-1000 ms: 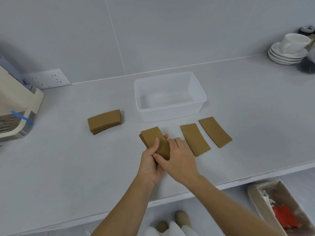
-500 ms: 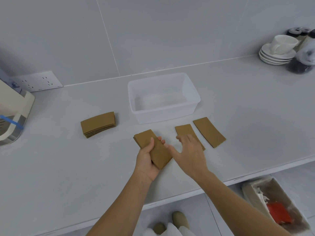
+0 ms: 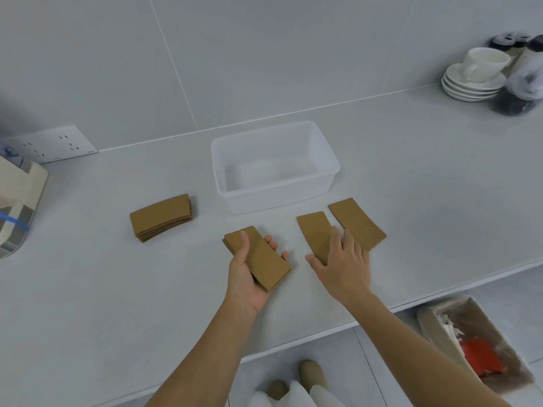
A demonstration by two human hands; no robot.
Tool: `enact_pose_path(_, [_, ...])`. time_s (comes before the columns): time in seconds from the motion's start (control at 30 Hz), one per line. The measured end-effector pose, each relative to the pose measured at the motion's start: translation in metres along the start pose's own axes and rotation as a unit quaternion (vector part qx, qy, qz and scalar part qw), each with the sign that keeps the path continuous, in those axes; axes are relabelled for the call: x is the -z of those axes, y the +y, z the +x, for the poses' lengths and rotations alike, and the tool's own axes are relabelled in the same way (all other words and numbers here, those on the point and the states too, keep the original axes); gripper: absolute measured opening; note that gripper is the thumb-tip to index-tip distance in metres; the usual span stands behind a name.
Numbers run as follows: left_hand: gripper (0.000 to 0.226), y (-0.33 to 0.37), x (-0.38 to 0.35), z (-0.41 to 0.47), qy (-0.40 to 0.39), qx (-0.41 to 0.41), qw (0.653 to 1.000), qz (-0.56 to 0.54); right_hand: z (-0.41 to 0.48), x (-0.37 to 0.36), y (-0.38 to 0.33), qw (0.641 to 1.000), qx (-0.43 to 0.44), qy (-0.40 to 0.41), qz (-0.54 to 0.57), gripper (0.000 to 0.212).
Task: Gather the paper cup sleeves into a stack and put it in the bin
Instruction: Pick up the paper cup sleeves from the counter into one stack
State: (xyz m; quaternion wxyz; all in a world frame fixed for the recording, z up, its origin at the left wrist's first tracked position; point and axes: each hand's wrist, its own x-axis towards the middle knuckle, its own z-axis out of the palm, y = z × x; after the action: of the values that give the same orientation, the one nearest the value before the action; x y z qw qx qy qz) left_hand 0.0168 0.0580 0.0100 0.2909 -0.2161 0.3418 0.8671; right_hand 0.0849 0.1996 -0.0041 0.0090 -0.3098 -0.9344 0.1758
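My left hand (image 3: 246,277) holds a small stack of brown paper cup sleeves (image 3: 261,259) just above the counter, thumb on top. My right hand (image 3: 342,261) lies flat with spread fingers on the near end of a single sleeve (image 3: 313,229) on the counter. Another single sleeve (image 3: 357,223) lies just right of it, partly under my fingertips. A thicker stack of sleeves (image 3: 161,217) rests to the left. The clear plastic bin (image 3: 232,198) stands behind the sleeves with nothing in it.
A cup on stacked saucers (image 3: 477,76) and dark jars (image 3: 517,92) sit at the back right. A machine (image 3: 17,201) occupies the left edge and a wall socket (image 3: 50,143) is behind it. A cardboard waste box (image 3: 473,345) stands on the floor below the counter edge.
My right hand left the stack in my left hand and moved right onto the single sleeve. My left hand kept holding the stack.
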Motion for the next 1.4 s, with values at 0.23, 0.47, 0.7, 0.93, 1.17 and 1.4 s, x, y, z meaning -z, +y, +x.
enact_pose_path(0.23, [0.051,-0.001,-0.002,0.001,-0.009,0.013,1.000,-0.007,-0.002,-0.003,-0.002,0.999,0.037,0.009,-0.031,0.050])
enact_pose_path(0.47, [0.059,0.003,-0.001,0.003,-0.016,0.022,1.000,-0.010,0.002,-0.002,-0.010,0.995,0.052,0.073,0.036,0.036])
enact_pose_path(0.7, [0.061,0.009,0.002,0.003,-0.021,0.014,1.000,-0.001,-0.001,0.009,-0.040,0.975,0.126,0.121,0.140,0.036])
enact_pose_path(0.93, [0.069,0.020,0.007,-0.001,-0.090,0.011,0.995,0.028,-0.019,0.012,-0.074,0.957,0.197,0.058,0.204,0.046])
enact_pose_path(1.17, [0.079,0.028,0.013,-0.001,-0.086,0.028,0.995,0.034,-0.032,0.001,-0.090,0.954,0.240,0.015,0.180,0.047])
enact_pose_path(1.4, [0.058,0.031,0.016,-0.002,-0.074,0.036,0.997,0.013,-0.033,-0.005,-0.093,0.953,0.262,0.014,0.149,0.039])
